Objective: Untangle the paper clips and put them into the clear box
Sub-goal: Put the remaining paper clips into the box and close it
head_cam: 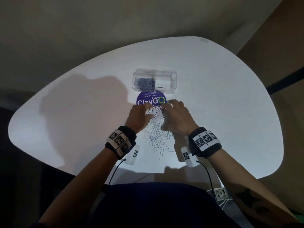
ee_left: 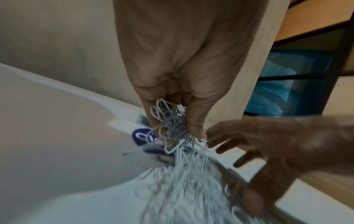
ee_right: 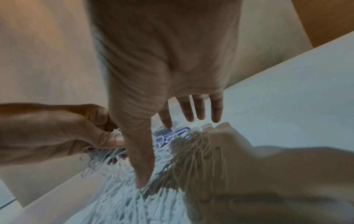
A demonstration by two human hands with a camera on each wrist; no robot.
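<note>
A clear box (head_cam: 166,83) stands on the white table (head_cam: 230,104); its left compartment holds grey paper clips (head_cam: 145,82). In front of it my left hand (head_cam: 148,111) pinches the top of a tangled bunch of white paper clips (head_cam: 155,112), lifted so that strands hang to the pile of clips (head_cam: 158,139) on the table. The left wrist view shows the left hand (ee_left: 172,130) with thumb and fingers closed on the bunch (ee_left: 168,128). My right hand (head_cam: 169,106) is beside the bunch, fingers (ee_right: 191,110) straight and spread, thumb (ee_right: 141,163) pointing down at the clips (ee_right: 118,197).
A round purple "ClayGO" sticker (head_cam: 148,99) lies between the box and my hands. The table's near edge is just below my wrists. Walls and a wooden shelf (ee_left: 316,22) lie beyond the table.
</note>
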